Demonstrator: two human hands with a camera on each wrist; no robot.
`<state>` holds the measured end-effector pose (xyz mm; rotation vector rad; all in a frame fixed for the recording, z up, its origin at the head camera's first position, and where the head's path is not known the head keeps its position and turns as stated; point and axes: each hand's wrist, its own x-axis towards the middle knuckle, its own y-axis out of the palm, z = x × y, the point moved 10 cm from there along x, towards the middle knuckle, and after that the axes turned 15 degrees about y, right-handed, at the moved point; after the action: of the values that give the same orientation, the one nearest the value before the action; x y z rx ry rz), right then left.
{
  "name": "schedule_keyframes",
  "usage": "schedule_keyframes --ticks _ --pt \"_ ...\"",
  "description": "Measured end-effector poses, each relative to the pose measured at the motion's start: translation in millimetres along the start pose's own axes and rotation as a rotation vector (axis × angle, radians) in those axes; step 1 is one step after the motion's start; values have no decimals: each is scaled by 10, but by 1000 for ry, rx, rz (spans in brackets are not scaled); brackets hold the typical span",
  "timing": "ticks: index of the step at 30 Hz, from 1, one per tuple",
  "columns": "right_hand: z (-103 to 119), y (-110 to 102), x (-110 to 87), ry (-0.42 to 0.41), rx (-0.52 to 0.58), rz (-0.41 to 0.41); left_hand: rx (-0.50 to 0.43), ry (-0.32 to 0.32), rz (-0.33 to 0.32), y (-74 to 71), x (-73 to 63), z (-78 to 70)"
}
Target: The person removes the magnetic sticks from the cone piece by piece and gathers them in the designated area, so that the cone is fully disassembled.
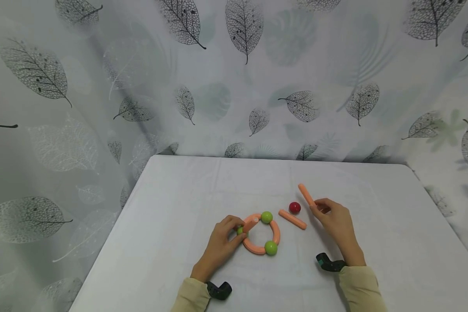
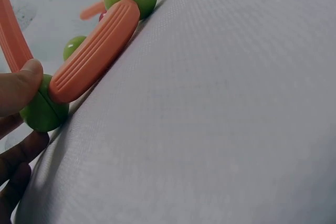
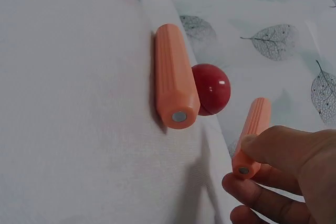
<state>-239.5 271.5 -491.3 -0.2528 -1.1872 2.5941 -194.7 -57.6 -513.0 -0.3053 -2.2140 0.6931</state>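
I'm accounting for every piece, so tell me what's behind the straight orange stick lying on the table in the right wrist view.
Behind the orange stick sits a glossy red ball. The stick covers the ball's left edge, so that part cannot be seen.

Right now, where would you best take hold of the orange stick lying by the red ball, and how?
Probably pinch the lying orange stick across its narrow width near its right end, coming from above and the right. It lies straight and flat; the red ball sits by its far side and the ring is off its left end, leaving the right end freer.
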Motion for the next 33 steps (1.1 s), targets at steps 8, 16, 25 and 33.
schedule_keyframes --ticks 8,16,25,33 --pt "-125 97 22 87 -64 32 -14 -3 5 3 8 5" --pt "-133 135 39 63 -111 22 -34 -10 7 3 3 4" --pt "-123 211 6 30 -162 48 -50 -8 20 39 -21 2" --pt "-81 229 -16 2 -182 69 -47 5 26 16 -13 -7"
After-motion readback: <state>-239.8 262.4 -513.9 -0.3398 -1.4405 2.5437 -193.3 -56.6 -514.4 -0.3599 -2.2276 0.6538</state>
